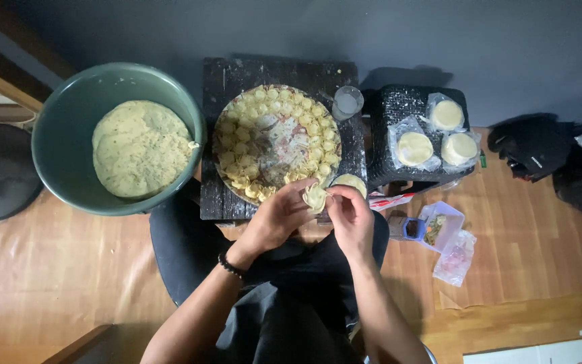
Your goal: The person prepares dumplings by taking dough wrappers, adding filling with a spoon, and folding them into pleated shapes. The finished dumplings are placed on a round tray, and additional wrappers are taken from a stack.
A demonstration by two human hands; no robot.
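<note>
Both hands meet over the near edge of the small dark table (pixel 281 71): my left hand (pixel 274 219) and my right hand (pixel 351 219) pinch one pale dumpling (pixel 316 197) between their fingertips, the left gripping it from its side, the right closing on it from the other. It sits in the air just in front of the round tray (pixel 276 135), which carries folded dumplings packed in rings around its rim, with a bare patch in the middle. A small stack of round wrappers (pixel 351 180) lies just beside the tray, close to my right fingers. A clear glass (pixel 347 101) stands at the tray's far right. To my left, a big green bowl (pixel 62 135) holds a flattened mound of pale filling (pixel 141 148). To my right, a black stool (pixel 412 101) bears three bagged wrapper packs (pixel 415 148).
</note>
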